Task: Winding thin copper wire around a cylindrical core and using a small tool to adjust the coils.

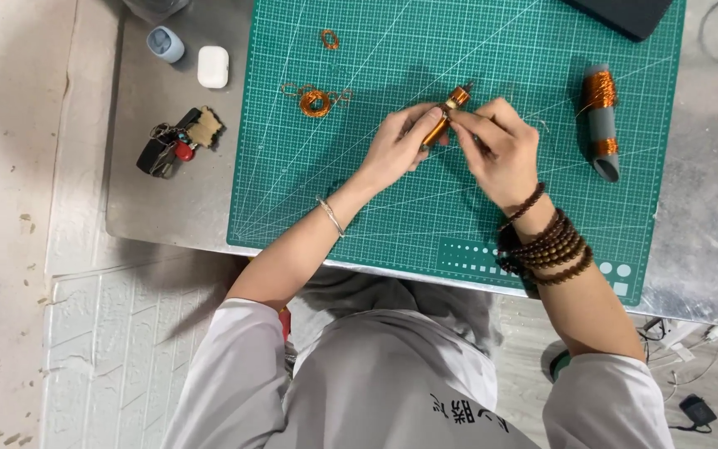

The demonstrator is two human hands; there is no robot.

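At the frame's left edge lies a key bunch (178,140); right of it, a loose copper wire coil (315,102) on the green cutting mat (359,199). At upper centre, the left hand (398,148) and right hand (500,150) both pinch a small copper-wound rod (446,112). A grey spool (602,120) lies far right.

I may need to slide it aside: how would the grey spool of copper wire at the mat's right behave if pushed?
The grey spool lies on its side on the cutting mat, so it would probably roll. Its tube looks stiff. The fine wire could unwind.
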